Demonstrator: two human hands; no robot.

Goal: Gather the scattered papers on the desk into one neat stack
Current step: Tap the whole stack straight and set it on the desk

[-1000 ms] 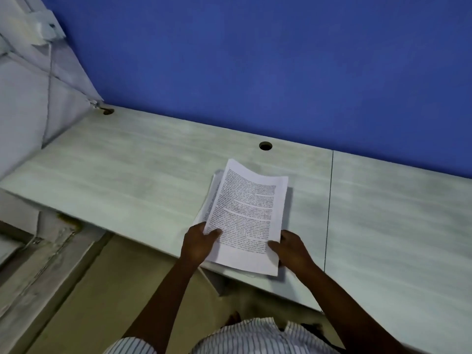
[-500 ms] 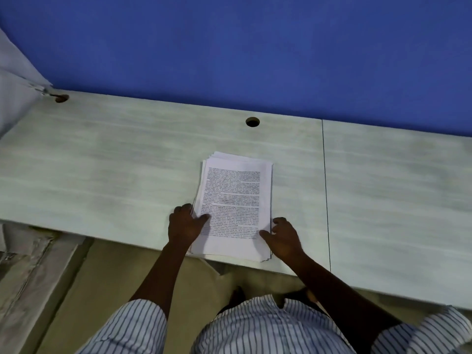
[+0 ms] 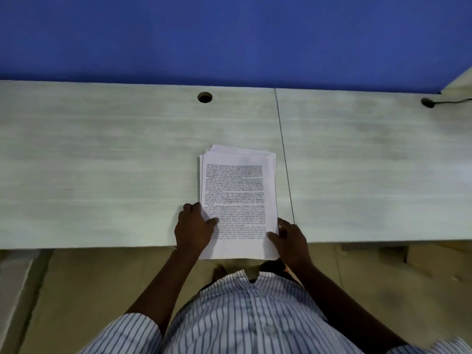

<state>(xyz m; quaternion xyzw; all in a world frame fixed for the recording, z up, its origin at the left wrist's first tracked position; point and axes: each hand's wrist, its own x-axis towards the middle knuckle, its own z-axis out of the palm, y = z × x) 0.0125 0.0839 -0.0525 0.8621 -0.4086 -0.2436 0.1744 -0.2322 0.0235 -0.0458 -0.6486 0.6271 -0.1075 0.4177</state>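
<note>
A stack of white printed papers [image 3: 238, 192] lies on the pale wooden desk [image 3: 102, 175], its near end hanging over the front edge. The sheets are slightly fanned at the far end. My left hand [image 3: 194, 229] grips the stack's lower left edge, thumb on top of the top page. My right hand [image 3: 291, 241] grips the lower right corner, thumb on the page and fingers along the side.
A round cable hole [image 3: 205, 97] sits behind the stack. A seam [image 3: 284, 162] between two desk panels runs just right of the papers. A second cable hole with a dark cable [image 3: 429, 102] is at the far right. A blue wall [image 3: 229, 34] backs the desk.
The top sheet, lifted and curved a second ago, now lies flat on the stack. Both hands have stayed at the near corners. The camera has swung right and squared up to the desk.
</note>
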